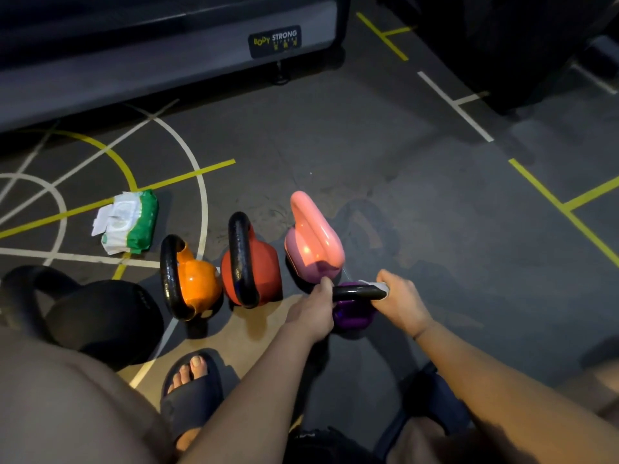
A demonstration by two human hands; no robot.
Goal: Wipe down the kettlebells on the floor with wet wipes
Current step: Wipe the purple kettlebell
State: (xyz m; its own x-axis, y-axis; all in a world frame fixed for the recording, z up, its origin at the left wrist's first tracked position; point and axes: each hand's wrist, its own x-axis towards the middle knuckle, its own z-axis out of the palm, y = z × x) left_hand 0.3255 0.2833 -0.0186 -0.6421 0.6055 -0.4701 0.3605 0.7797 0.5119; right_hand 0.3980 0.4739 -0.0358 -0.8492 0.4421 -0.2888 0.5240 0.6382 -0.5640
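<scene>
Head view: I see the purple kettlebell (353,318) low over the floor (435,195), just in front of the pink kettlebell (313,242), between 2 hands. Its black handle (358,292) runs left to right. The left hand (315,311) curls round the handle's left end. The right hand (402,303) grips a white wet wipe (373,285) round the right end, so I judge wiping should travel leftward.
</scene>
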